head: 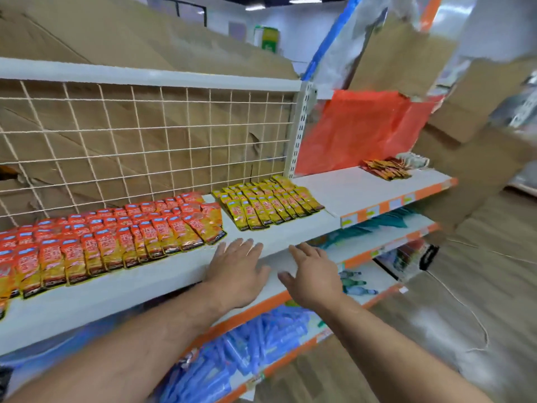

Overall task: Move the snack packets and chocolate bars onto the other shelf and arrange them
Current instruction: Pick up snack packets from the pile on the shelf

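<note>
1. Neither hand holds anything: the left hand (236,271) and the right hand (313,274) are both spread flat, fingers straight, palms down, at lower centre of the frame.
2. The left hand lies over the front edge of the white shelf (174,274); I cannot tell whether it touches the board. The right hand hangs just beside it, past that edge, above the tiers below.
3. Red-and-gold snack packets (116,234) lie in overlapping rows across the left half of the frame. Yellow snack packets (267,203) form a smaller overlapped block just to their right, reaching back to the wire grid (145,135).
4. On the adjoining shelf (363,190), right of centre, a small pile of dark orange packets (386,168) sits near the back, well apart from the rest. That shelf is probably the destination.
5. I cannot pick out any chocolate bars with certainty.
6. Risks from here: the rows overlap like shingles, so lifting from the middle would likely drag neighbours and scatter the lines. The glossy packets could also slip from a loose handful and drop past the front edge, down among the blue packs (247,344) below.
</note>
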`<state>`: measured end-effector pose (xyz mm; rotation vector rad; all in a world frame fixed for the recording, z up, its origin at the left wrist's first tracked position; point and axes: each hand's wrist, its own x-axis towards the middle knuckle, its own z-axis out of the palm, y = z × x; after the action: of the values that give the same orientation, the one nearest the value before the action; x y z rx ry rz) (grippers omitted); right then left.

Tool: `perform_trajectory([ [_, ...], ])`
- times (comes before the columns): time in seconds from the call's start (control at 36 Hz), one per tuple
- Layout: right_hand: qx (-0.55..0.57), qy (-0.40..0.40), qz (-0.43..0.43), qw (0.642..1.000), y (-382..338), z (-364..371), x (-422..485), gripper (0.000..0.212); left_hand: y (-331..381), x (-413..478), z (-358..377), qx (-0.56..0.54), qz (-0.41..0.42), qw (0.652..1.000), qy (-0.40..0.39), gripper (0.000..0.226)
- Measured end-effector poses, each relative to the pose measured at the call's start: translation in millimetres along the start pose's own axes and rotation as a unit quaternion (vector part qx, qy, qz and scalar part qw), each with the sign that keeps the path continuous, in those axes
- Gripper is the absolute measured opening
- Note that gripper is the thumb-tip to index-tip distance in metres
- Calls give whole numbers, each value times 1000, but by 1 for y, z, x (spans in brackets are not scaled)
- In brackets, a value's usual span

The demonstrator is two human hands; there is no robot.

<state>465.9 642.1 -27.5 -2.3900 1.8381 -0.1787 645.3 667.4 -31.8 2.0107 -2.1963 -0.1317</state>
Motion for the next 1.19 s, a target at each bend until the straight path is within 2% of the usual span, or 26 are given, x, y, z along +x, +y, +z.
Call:
perform_trajectory([
  [0.47,31,2,117,993,180,-23,21,70,160,119,37,18,115,992,-39,63],
  [0.69,15,16,168,985,259,-41,71,68,218,216,60,14,181,982,-44,62],
  [0.78,18,18,187,982,288,-48,92,69,239,256,64,17,202,979,-36,71],
  [1.03,10,38,229,973,366,-69,158,69,298,361,74,11,241,970,-35,59],
  [1.14,24,36,240,970,399,-74,172,69,322,390,81,15,257,966,-38,72],
  [1.19,25,36,241,970,418,-75,181,69,336,406,85,8,262,964,-41,66],
])
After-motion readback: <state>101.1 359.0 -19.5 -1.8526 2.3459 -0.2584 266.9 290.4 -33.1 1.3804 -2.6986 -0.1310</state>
